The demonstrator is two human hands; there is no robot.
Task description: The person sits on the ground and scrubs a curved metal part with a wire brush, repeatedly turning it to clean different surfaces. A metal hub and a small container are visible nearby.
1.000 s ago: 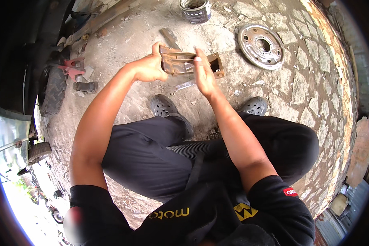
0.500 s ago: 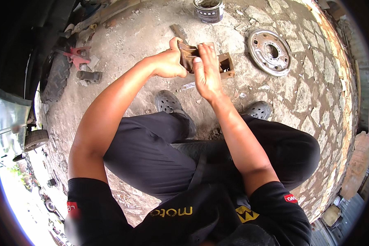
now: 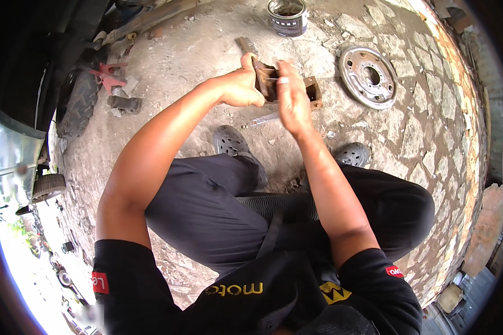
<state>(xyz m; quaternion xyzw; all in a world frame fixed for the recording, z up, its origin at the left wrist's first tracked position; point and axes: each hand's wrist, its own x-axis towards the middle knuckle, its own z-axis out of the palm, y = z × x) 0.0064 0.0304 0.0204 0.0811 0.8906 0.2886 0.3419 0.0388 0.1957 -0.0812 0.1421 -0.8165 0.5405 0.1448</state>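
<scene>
"Fingers?"

"From my remote view, my left hand (image 3: 240, 89) is clamped on the rust-brown ribbed metal part (image 3: 268, 84), left of the round grey steel wheel disc (image 3: 354, 72); my right hand (image 3: 294, 103) is flat, fingers together, over the part's right end."

"Beyond?"

"Nearer the disc, a rusty square-mouthed metal box (image 3: 317, 104)."

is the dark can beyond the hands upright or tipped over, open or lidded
Upright and open: the dark can stands with its round mouth uppermost, no lid across it, the inside showing.
</scene>
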